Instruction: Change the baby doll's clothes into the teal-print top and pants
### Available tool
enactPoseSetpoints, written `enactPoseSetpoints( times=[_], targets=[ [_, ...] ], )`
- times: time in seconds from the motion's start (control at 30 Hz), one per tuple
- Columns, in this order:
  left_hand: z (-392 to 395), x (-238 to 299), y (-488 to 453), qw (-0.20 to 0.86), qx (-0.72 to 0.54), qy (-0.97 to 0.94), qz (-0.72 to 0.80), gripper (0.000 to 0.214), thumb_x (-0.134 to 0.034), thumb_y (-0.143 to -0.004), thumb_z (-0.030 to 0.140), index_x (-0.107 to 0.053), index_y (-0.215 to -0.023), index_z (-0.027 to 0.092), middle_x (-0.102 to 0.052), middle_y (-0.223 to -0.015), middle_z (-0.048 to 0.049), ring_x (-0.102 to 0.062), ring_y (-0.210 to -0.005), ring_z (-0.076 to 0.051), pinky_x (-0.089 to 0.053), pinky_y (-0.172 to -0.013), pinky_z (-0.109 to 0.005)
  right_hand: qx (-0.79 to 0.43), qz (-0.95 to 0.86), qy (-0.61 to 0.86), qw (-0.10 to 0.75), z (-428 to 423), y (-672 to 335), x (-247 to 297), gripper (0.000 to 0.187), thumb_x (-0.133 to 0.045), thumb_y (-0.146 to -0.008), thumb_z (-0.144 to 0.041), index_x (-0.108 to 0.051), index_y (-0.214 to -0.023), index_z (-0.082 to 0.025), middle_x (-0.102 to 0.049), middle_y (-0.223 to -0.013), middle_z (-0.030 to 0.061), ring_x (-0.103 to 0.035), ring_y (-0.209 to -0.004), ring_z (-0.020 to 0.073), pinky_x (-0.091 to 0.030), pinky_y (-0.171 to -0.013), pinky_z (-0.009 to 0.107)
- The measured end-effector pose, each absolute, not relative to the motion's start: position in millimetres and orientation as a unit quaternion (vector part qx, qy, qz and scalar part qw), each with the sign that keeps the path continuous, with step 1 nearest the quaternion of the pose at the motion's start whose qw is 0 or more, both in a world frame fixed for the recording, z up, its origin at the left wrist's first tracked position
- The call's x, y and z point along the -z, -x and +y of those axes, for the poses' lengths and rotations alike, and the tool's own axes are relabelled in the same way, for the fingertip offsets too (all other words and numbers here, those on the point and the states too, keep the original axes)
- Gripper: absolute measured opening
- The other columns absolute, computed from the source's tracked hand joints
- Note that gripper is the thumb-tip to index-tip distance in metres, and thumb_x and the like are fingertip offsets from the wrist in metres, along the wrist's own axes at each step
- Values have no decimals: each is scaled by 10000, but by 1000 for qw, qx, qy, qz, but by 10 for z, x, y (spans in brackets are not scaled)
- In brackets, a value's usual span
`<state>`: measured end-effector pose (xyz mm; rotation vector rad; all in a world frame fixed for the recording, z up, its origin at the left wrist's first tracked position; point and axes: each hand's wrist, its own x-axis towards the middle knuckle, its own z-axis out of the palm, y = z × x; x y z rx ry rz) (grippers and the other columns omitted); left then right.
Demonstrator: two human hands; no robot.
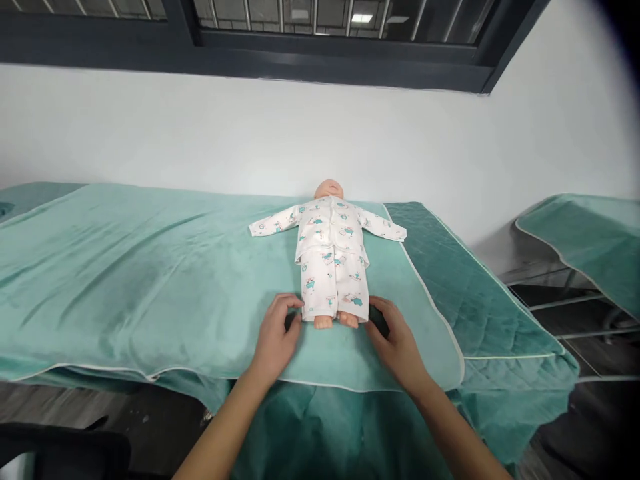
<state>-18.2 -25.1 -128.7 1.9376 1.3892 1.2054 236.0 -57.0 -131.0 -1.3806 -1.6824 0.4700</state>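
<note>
A baby doll [329, 189] lies on its back, head toward the wall, arms stretched out to both sides. It wears a white long-sleeved top [330, 223] and matching white trousers [320, 283], printed with small teal figures. Bare toes show below the hems. At the left trouser leg, my left hand [279, 330] is closed, thumb and fingers curled against the cloth edge near the hem. My right hand [395, 333] mirrors it, closed at the outer edge of the right leg. The fingertips are partly hidden at the cloth.
A light green blanket [150, 280] with pale piping covers the bed, over a darker quilted mattress cover [465, 293]. Behind stands a white wall [225, 133] under a dark window frame [300, 57]. Another green-covered bed [590, 230] is at right; a dark object [65, 450] sits lower left.
</note>
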Motion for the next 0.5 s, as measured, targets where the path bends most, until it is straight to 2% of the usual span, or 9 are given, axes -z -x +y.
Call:
enactPoseSetpoints(
  times=[0.13, 0.3, 0.5],
  targets=[
    [-430, 1357, 115, 191, -423, -720, 516, 238, -567, -850, 195, -574, -1079, 260, -631, -1117, -63, -593, -1087, -232, -455, -956, -406, -157, -685, 569, 427, -705, -2261, 1353, 327, -558, -933, -310, -559, -1250, -229, -612, -1227, 93, -560, -1146, 247, -448, -994, 435],
    [-340, 1301, -5, 159, -408, -711, 551, 65, -567, -875, 266, -584, -936, 250, -648, -911, -39, -611, -897, -234, -442, -824, -387, -151, -644, 631, 405, -621, -2141, 1290, 340, -603, -898, -393, -593, -1182, -207, -687, -1037, 85, -613, -962, 269, -459, -860, 427],
    [-436, 1259, -66, 265, -454, -649, 550, 66, -501, -930, 305, -541, -899, 262, -612, -820, -3, -578, -758, -183, -459, -702, -318, -220, -584, 639, 450, -639, -2142, 1263, 330, -586, -901, -429, -604, -1147, -209, -681, -939, 43, -611, -829, 201, -463, -761, 329]
  ],
)
